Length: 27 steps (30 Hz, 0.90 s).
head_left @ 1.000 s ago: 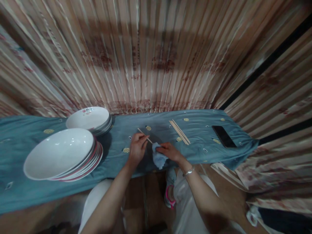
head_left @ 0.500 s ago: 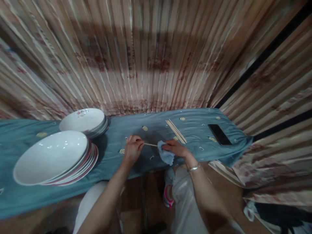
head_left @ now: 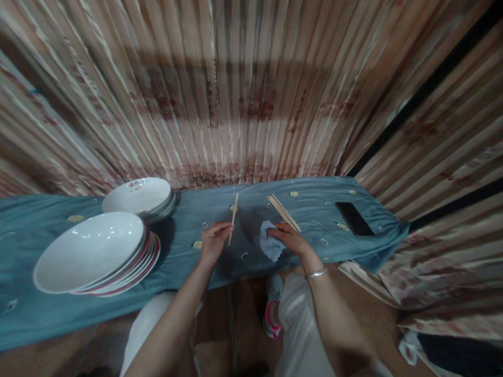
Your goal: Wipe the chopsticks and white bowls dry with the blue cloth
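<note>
Pinched in my left hand (head_left: 215, 240) is a single light wooden chopstick (head_left: 234, 209), pointing away from me and apart from the cloth. My right hand (head_left: 288, 236) is closed on a crumpled pale blue cloth (head_left: 271, 245), which hangs down from the fingers over the table. Just beyond that hand lies a small bundle of chopsticks (head_left: 283, 212), side by side and slanting on the tablecloth. The lower end of the bundle comes close to my right hand's knuckles.
A teal patterned tablecloth (head_left: 196, 209) covers the narrow table. At left stand stacked white dishes (head_left: 90, 251), with another stack of floral dishes (head_left: 137, 196) behind. A black phone (head_left: 354, 219) lies at right. A pleated curtain (head_left: 243, 104) hangs along the back.
The held chopstick has come out of the cloth and swung from lying sideways to pointing away from me. My right hand with the cloth has shifted slightly right.
</note>
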Motion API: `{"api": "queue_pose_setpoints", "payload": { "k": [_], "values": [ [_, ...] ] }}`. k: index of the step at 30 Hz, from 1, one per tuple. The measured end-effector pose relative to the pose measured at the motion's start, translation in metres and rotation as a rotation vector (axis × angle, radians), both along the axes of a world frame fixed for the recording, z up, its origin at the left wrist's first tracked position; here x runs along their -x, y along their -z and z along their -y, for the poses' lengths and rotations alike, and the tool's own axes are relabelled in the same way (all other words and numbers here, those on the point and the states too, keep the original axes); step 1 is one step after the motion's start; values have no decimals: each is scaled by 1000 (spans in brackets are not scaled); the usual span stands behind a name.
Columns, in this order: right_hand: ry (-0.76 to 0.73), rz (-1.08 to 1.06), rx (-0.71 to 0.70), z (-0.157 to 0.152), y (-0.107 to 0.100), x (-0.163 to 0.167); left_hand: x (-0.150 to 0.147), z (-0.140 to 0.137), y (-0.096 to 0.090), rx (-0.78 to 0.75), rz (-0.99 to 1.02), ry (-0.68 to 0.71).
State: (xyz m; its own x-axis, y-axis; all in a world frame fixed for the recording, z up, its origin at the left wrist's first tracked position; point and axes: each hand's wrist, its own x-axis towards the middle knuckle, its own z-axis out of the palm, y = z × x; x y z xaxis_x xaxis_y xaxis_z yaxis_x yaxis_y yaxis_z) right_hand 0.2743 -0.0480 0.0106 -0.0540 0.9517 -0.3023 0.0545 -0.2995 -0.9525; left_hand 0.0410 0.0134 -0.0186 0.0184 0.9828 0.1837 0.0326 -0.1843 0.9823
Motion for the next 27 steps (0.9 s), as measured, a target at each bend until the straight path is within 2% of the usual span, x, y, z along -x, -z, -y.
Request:
{"api": "queue_pose_setpoints", "payload": {
  "k": [3, 8, 11, 18, 22, 27],
  "values": [
    [84, 5, -9, 1, -2, -5, -16, 7, -6, 235, 137, 57],
    [212, -47, -69, 2, -4, -15, -54, 9, -11, 451, 203, 159],
    [273, 34, -117, 1, 1, -22, -83, 3, -8, 502, 198, 194],
    [341, 472, -264, 0, 10, -41, -139, -24, 4, 570, 137, 217],
    [400, 520, -342, 2, 8, -48, -158, -41, 11, 620, 44, 241],
    [455, 495, -339, 4, 4, -53, -171, -54, 20, 705, -72, 317]
  ]
}}
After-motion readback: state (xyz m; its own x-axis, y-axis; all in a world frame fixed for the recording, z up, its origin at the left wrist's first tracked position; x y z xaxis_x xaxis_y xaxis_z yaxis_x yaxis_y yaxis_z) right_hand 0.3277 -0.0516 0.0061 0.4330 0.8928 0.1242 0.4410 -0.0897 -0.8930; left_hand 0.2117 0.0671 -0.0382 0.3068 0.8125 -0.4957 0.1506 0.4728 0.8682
